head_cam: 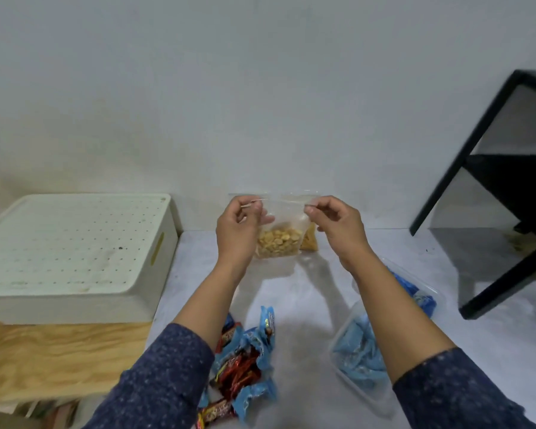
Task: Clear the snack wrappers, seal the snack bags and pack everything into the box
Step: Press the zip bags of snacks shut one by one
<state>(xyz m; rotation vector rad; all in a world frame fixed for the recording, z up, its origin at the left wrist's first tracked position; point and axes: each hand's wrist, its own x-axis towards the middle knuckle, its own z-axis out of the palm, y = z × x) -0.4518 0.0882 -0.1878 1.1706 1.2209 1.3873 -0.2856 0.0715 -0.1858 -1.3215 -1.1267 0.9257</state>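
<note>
A clear zip bag (280, 233) with pale yellow snack pieces hangs in the air above the white table (307, 305). My left hand (237, 227) pinches its top edge at the left corner, and my right hand (338, 224) pinches the top at the right. A second bag of orange snacks (310, 241) stands behind it on the table. A pile of blue and red snack wrappers (245, 363) lies near me between my forearms. A clear plastic box (362, 357) holding blue packets sits at the right, partly hidden by my right forearm.
A white perforated crate (72, 255) rests upside down on a wooden surface (59, 357) at the left. A black shelf frame (495, 193) leans at the right. A plain wall stands behind the table.
</note>
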